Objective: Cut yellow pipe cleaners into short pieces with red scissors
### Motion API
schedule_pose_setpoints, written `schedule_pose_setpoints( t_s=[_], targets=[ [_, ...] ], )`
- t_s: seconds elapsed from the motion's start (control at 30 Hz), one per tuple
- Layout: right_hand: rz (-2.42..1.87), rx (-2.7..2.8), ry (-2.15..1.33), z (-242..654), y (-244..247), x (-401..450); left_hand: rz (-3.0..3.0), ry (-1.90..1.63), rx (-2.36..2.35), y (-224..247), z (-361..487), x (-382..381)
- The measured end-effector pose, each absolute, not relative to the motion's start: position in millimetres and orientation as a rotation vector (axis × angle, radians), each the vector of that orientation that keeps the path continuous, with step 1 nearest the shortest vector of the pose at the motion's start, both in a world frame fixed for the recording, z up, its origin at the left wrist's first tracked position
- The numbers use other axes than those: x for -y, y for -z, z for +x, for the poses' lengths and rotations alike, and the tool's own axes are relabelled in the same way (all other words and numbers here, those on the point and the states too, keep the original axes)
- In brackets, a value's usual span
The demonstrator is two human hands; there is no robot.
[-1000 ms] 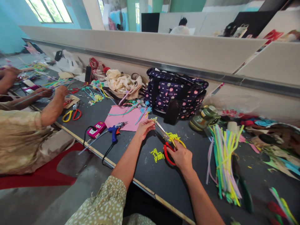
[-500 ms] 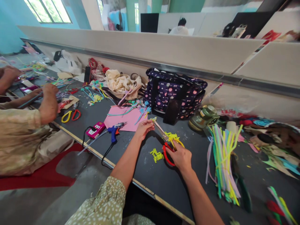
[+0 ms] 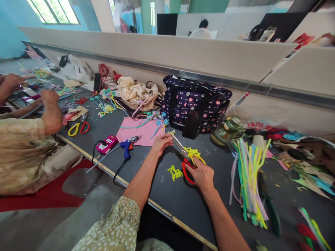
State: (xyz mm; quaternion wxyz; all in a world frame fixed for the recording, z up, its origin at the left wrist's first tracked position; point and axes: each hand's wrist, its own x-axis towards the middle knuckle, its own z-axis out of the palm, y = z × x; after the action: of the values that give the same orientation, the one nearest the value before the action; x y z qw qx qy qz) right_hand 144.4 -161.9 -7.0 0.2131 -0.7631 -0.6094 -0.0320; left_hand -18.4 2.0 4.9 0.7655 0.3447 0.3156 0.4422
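Note:
Fingers of my left hand (image 3: 162,143) pinch a small yellow-green piece (image 3: 171,132) above the dark table. My right hand (image 3: 202,174) is wrapped round the handles of scissors (image 3: 188,166), one loop red and one yellow. The blades point up and left, their tips at the small piece beside my left fingertips. Behind the scissors lies a pile of yellow pieces (image 3: 193,152). Another group of yellow cut pieces (image 3: 175,173) rests on the table between my forearms, left of the red loop.
A blue glue gun (image 3: 127,146) and pink sheet (image 3: 141,134) lie left. A dark patterned bag (image 3: 193,104) stands behind, with a green jar (image 3: 227,130) beside it. Coloured stems (image 3: 250,184) lie right. At far left, a neighbouring person's arm (image 3: 52,111) rests near other scissors (image 3: 79,128).
The neighbouring person's arm at the left has shifted slightly left. My hands, the scissors and the small piece have hardly moved.

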Motion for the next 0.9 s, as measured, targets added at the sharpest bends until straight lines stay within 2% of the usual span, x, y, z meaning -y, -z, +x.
schedule_pose_setpoints(
  t_s=[0.4, 0.6, 0.9],
  targets=[
    [-2.233, 1.664, -0.037, 144.3, 3.0, 160.9, 0.721, -0.949, -0.721, -10.0, -18.2, -0.8],
    [-2.221, 1.679, -0.009, 138.5, -8.1, 160.4, 0.697, -0.960, -0.700, -11.3, -19.0, -1.2],
    [-2.093, 1.760, 0.071, 143.5, 4.8, 162.8, 0.694, -0.992, -0.665, -7.2, -21.2, -4.2]
  ],
)
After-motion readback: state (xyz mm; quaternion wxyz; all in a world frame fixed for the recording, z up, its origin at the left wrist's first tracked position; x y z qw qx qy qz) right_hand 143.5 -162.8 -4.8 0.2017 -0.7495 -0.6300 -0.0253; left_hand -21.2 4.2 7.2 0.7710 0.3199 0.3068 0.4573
